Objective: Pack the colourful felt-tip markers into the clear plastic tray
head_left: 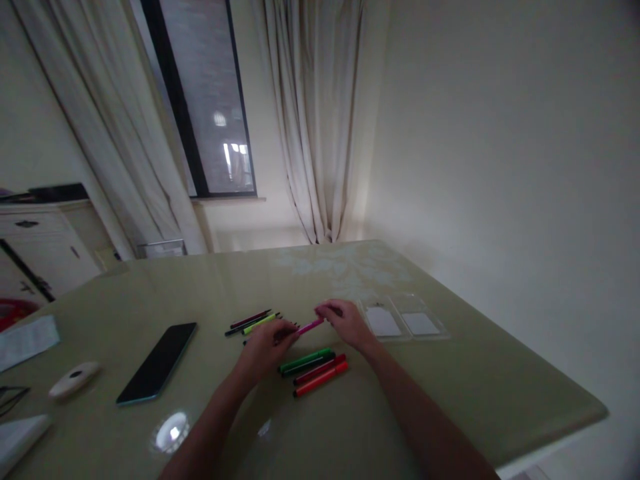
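A pink marker (309, 327) is held between my two hands, just above the table. My left hand (270, 343) pinches its lower left end, and my right hand (344, 321) closes on its other end. In front of my hands lie several capped markers side by side, among them a green marker (306, 360) and a red-orange marker (320, 380). Beyond my left hand rests another group with a yellow-green marker (259, 324) and a dark red marker (250, 319); my fingers partly hide that group.
An open clear plastic case (425, 325) with white cards lies right of my right hand. To the left are a black phone (159, 363), a pale mouse-like object (75, 380) and a paper sheet (30, 340). The table's (540, 400) right edge runs along the wall.
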A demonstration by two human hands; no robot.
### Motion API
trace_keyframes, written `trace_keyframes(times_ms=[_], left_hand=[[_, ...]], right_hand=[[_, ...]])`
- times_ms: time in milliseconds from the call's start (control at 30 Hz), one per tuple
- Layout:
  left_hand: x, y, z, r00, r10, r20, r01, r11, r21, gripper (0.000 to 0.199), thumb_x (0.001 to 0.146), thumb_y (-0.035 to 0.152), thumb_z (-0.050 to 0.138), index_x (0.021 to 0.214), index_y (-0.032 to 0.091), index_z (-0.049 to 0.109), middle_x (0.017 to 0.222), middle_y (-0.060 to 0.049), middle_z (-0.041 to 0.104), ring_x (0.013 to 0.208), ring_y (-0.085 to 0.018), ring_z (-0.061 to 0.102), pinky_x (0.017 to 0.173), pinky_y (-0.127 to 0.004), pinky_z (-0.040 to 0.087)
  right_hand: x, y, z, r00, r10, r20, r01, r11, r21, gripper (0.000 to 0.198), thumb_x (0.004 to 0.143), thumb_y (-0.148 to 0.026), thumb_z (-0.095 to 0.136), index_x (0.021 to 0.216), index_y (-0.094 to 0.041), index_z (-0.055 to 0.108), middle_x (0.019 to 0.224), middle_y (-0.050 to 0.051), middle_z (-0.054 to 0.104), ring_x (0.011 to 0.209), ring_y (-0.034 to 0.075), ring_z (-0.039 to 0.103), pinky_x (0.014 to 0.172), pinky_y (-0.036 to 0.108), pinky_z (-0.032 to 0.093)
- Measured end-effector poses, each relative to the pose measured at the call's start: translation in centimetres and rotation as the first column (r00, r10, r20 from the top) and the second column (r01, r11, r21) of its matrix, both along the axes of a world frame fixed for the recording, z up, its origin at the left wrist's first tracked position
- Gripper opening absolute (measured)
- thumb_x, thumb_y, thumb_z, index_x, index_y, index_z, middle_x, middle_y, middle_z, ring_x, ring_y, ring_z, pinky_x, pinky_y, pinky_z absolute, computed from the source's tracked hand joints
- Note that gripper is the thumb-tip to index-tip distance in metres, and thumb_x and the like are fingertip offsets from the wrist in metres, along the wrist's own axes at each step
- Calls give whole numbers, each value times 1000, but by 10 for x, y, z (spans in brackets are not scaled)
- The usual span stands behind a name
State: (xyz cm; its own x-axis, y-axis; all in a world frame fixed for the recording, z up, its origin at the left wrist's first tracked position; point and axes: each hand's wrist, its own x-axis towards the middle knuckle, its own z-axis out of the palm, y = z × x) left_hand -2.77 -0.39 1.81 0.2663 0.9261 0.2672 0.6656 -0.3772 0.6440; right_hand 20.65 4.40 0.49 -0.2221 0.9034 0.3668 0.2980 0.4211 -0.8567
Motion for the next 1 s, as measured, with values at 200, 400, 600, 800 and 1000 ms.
trace_keyframes(times_ms=[200,400,600,800,1000], left_hand=[[5,-6,-4,980,-114,-165,110,993,-33,26,89,44,63,86,24,80,89,-7,73,84,-22,65,74,-30,45],[-19,8,-11,974,81,-212,-82,997,3,27,95,35,54,90,21,76,99,-8,73,92,-24,67,83,-32,47],[-56,17,-13,864,390,-319,-392,918,62,23,95,25,51,98,21,73,107,-10,74,100,-26,69,87,-34,48],[-75,21,-19,788,474,-394,-476,874,98,28,98,28,50,110,20,73,112,-10,72,106,-27,66,92,-34,48],[-87,27,-32,719,532,-448,-527,837,148,38,102,29,42,121,18,72,123,-12,69,114,-29,64,97,-36,48]], right_hand=[[32,10,2,925,-212,314,186,976,112,15,87,-29,68,82,-19,78,82,6,76,76,20,67,71,29,48],[36,7,-4,755,-169,633,148,985,87,5,81,-25,78,83,-21,81,93,8,75,87,23,68,74,30,45],[32,6,-4,734,-131,667,119,991,64,8,84,-19,74,89,-21,81,99,8,75,95,23,68,81,29,46],[30,4,0,717,-102,689,119,993,24,11,87,-20,72,94,-20,81,103,8,75,100,22,67,86,28,45],[28,3,2,709,-100,698,120,993,20,11,87,-21,73,94,-20,81,103,9,75,99,23,68,84,28,46]])
